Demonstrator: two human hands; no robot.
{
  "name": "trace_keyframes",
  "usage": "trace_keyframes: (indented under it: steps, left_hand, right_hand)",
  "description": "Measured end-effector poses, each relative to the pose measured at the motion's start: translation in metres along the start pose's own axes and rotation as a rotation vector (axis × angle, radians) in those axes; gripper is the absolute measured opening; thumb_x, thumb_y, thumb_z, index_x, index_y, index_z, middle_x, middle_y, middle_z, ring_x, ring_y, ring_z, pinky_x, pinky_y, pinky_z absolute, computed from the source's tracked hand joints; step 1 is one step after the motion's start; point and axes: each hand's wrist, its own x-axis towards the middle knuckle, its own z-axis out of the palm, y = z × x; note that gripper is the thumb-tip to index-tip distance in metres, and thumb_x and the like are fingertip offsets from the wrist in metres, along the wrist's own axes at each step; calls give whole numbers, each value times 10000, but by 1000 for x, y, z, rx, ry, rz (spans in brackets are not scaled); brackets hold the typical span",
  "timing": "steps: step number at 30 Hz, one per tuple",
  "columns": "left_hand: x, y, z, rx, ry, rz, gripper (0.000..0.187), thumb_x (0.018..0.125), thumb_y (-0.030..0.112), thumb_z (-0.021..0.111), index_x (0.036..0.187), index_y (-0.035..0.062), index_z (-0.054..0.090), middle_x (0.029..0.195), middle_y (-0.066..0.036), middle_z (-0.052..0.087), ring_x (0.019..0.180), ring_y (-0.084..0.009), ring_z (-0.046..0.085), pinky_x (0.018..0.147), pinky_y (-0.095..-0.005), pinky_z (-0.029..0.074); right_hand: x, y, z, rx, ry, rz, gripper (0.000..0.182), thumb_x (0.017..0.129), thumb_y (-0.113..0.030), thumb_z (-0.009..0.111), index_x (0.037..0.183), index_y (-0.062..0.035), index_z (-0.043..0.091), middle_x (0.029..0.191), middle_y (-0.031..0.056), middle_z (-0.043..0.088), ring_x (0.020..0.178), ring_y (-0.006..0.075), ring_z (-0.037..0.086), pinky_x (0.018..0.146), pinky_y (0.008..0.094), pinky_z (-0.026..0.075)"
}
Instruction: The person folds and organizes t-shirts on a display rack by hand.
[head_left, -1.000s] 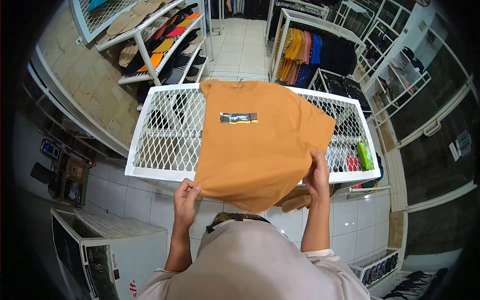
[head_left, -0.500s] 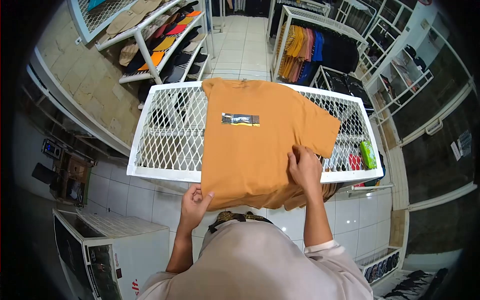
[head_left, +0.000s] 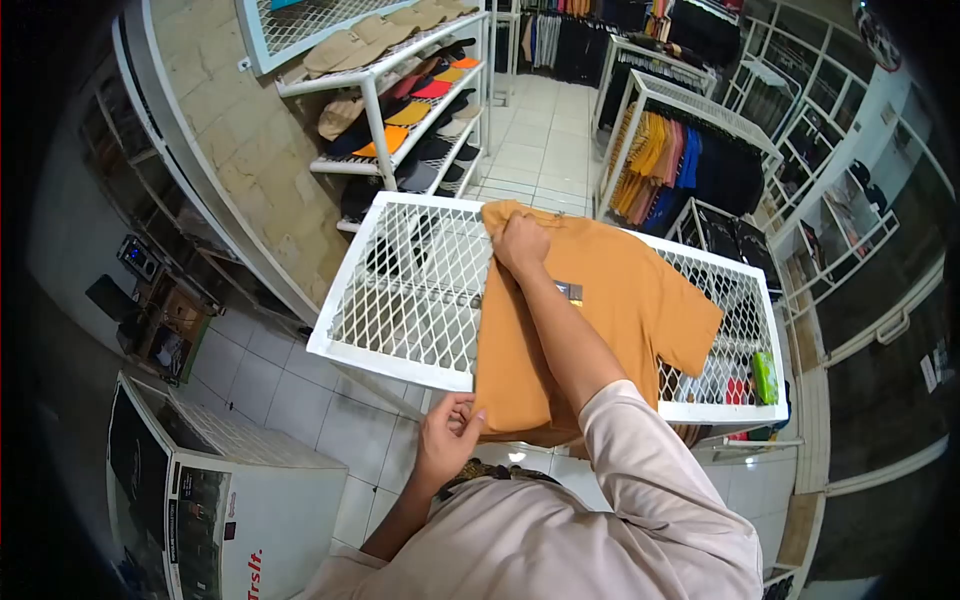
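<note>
An orange T-shirt (head_left: 620,330) lies partly folded on a white mesh-topped table (head_left: 345,352), its lower edge hanging past the near side. My left hand (head_left: 447,440) pinches the shirt's near left corner between thumb and fingers. At the far left, by the collar and shoulder, my right hand (head_left: 522,243) is closed on the fabric, which bunches around it. My right forearm crosses over the shirt and hides most of the dark printed chest label (head_left: 570,292). One short sleeve (head_left: 692,335) spreads out to the right.
A green packet (head_left: 765,378) rests at the table's right end. Beyond on the left stands a rack of caps (head_left: 408,113); shirts hang on a rail (head_left: 655,150) at the back right. A white box-like cabinet (head_left: 290,500) stands near my left side.
My right hand has moved from the shirt's right side to its far left shoulder and grasped the cloth. My left hand keeps the near left corner. The view has turned left.
</note>
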Motion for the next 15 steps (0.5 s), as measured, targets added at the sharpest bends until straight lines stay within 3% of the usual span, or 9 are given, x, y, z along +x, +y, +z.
trace_keyframes:
  steps: [1,3,5,7,8,9,11,12,15]
  left_hand:
    - [1,3,-2,1,7,3,224,942,61,722,1141,-17,654,855,3,633,774,-56,593,706,-221,518]
    - [3,9,-1,227,-63,246,232,936,64,728,1142,-19,663,863,-10,647,765,-62,595,740,-224,515]
    - [1,29,9,162,-104,181,235,926,75,743,1133,-21,683,865,-26,666,767,-72,607,747,-234,515]
    - [2,50,24,39,-271,105,235,925,85,751,1131,-15,699,864,-31,684,794,-79,629,747,-246,522]
    - [5,60,31,32,-405,92,285,914,168,765,1154,24,710,878,-93,710,776,-150,676,746,-307,550]
    - [13,66,36,36,-420,92,285,914,168,765,1154,24,710,878,-93,710,776,-150,676,746,-307,550]
    - [32,80,47,303,-515,398,322,928,241,748,1172,34,712,935,-121,735,820,-213,712,771,-339,564]
    - [50,79,54,225,-458,434,317,936,275,730,1140,33,723,990,-145,738,848,-271,722,776,-362,567]
    - [131,92,65,342,-278,467,298,973,257,686,1126,6,733,979,-140,753,868,-223,723,758,-344,558]
  right_hand:
    - [5,0,-2,4,2,-7,421,930,-417,619,1107,-48,719,1007,219,736,937,410,717,820,477,580]
    - [11,16,-12,280,-26,197,404,943,-377,579,1108,-38,724,1034,243,737,970,388,725,833,483,577]
    - [25,59,-19,488,21,258,430,954,-374,537,1109,-22,728,1071,252,736,993,374,728,850,495,569]
    - [18,100,-62,767,-103,426,417,949,-355,527,1107,-32,738,1091,243,736,1037,366,720,894,487,556]
    - [21,136,-58,662,-40,460,408,948,-358,544,1107,-37,740,1092,241,737,1036,362,716,904,482,551]
    - [22,169,-50,557,24,497,399,948,-361,560,1107,-43,741,1093,239,738,1035,357,712,913,478,547]
    - [-3,196,-74,378,34,484,386,943,-360,581,1113,-53,742,1097,238,734,1053,360,699,924,481,539]
    - [-18,204,-85,199,32,451,374,938,-358,601,1119,-63,743,1102,236,730,1071,363,687,935,485,531]
    - [-52,217,-104,-3,160,310,368,926,-370,630,1119,-78,745,1116,225,708,1096,385,654,947,499,517]
